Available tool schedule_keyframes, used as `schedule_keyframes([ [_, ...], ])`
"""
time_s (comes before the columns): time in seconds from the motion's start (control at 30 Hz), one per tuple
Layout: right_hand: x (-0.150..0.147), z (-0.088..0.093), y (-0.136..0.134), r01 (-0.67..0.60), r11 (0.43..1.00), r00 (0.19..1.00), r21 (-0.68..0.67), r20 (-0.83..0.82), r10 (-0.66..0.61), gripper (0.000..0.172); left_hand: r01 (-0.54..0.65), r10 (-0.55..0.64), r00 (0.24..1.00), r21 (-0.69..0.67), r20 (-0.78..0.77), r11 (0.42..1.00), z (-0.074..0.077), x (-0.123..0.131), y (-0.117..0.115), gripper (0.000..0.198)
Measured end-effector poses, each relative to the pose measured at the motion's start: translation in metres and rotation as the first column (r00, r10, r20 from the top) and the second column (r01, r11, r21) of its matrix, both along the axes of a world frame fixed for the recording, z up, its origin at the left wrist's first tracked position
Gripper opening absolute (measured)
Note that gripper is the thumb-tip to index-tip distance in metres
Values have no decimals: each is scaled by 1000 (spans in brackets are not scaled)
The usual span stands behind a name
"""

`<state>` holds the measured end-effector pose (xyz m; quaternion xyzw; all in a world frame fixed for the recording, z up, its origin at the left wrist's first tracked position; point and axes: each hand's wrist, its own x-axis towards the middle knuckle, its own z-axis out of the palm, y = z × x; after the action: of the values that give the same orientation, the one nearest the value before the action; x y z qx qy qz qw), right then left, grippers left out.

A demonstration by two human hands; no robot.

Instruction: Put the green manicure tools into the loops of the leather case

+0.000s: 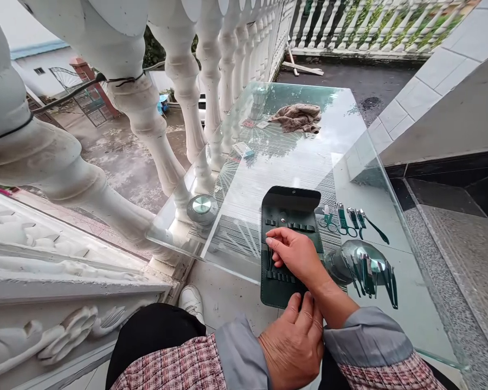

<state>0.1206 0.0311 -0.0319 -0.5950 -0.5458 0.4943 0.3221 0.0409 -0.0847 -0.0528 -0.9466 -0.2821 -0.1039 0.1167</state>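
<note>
A dark green manicure case (290, 212) lies unfolded on the glass table, its elastic loops showing. My right hand (299, 253) is above its middle, thumb and forefinger pinched on a slim dark tool (269, 259) at the left side; the tool's exact kind is unclear. My left hand (295, 344) rests against the lower right edge of the case, fingers stretched out and thumb hidden. Right of the case lie small scissors (328, 221), nail clippers (342, 218) and a curved-handled nipper (376, 226). Several slim metal tools (368, 273) are spread nearer to me.
The glass tabletop (423, 319) has exposed edges and round metal leg tops (202, 208). A crumpled brown cloth (296, 117) and a small box (243, 150) are farther back. White balusters (146, 119) line the left; a tiled wall (431, 81) stands right.
</note>
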Motion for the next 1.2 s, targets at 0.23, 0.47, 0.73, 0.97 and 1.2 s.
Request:
schedule_keyframes([
  [0.23,4,7,-8,-250,932,929,262,337,154,18,20,-20,1000,-12,20,1000,1,0,0,38],
  [0.47,6,10,-13,-312,920,911,238,351,218,17,33,-33,999,-17,19,999,2,0,1,36],
  [0.73,6,8,-14,-222,942,917,252,383,114,17,32,-32,999,-5,7,999,1,-1,1,38],
  [0.97,4,8,-15,-200,965,945,169,292,144,11,46,-46,999,-19,7,999,2,-1,2,37],
  [1.2,8,3,-14,-82,996,985,29,157,77,15,31,-31,1000,11,-2,999,2,0,1,39],
])
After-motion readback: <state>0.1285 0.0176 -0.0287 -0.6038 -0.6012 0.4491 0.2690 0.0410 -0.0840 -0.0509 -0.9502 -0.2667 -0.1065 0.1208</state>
